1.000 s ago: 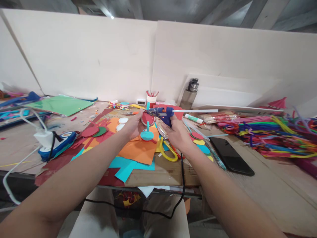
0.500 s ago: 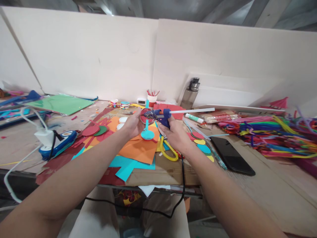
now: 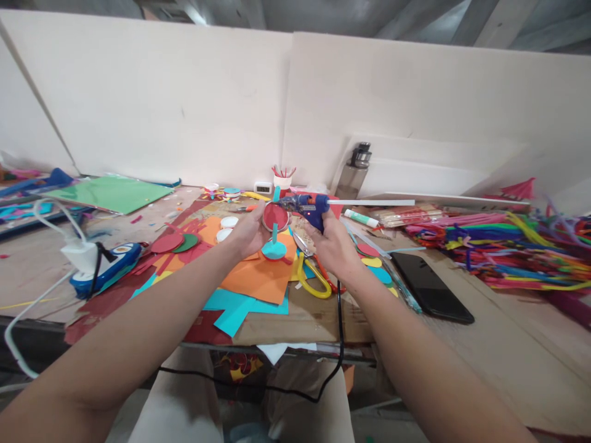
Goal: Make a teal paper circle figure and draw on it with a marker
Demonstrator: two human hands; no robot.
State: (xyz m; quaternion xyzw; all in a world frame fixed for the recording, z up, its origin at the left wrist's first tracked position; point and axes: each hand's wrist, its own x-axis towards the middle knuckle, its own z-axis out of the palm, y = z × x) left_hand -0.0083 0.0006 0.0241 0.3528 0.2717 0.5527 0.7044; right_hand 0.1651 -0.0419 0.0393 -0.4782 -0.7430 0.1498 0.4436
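Note:
My right hand [image 3: 333, 243] is wrapped round the grip of a blue hot glue gun [image 3: 310, 209], with a long white glue stick [image 3: 373, 202] jutting from its back. Its nozzle is at the upper edge of a round red paper piece with a pale rim [image 3: 276, 216]. My left hand [image 3: 252, 234] grips that round piece by its left side. Blue paper strips show above and below it, and a blue paper circle [image 3: 274, 250] hangs under it. Whether glue is coming out is too small to tell.
Yellow-handled scissors [image 3: 315, 278] lie on the cardboard below my right hand. Orange paper [image 3: 263, 280] and blue paper strips [image 3: 235, 312] cover the middle. A black phone [image 3: 431, 286] and pipe cleaners [image 3: 498, 246] are at right; a power strip [image 3: 108, 267] is at left.
My right hand has drawn the glue gun a little to the right. More of the round red piece in my left hand now shows.

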